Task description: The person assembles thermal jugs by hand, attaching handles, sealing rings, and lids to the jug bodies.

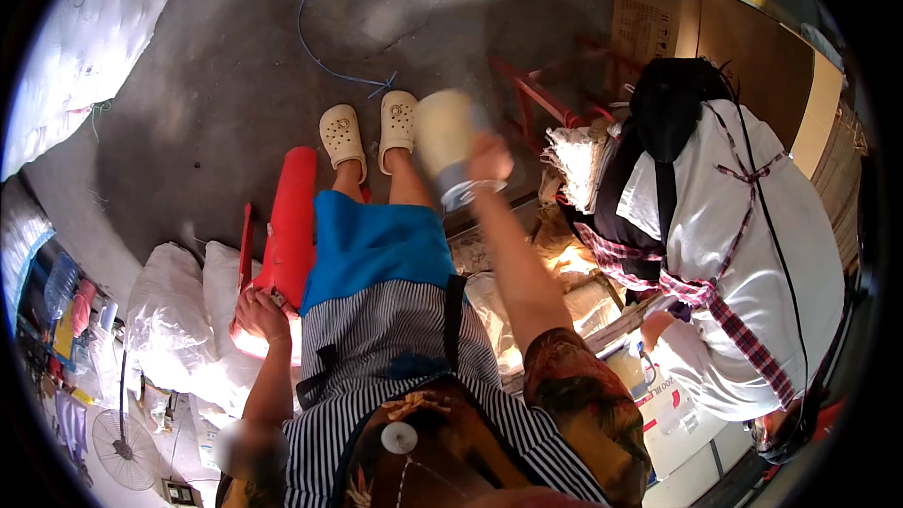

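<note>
My right hand [489, 158] is out in front, past my knees. Its fingers close round a cream cylinder [444, 127] with a grey band at its lower end, which motion blurs, so its kind is unclear. A pale band circles the wrist. On the other side, my left hand [261, 313] rests against a long red plastic piece [290, 216], perhaps part of a seat. Its fingers are bent, with something small and metallic-looking at the fingertips that I cannot make out. My blue and striped apron [381, 245] lies between the arms.
At right a person in a white top [743, 226] bends over beside a red metal frame [541, 99] and cardboard boxes [752, 56]. White sacks [169, 306] stand at left, near a fan [124, 449]. Blue cord [306, 33] lies on the concrete floor.
</note>
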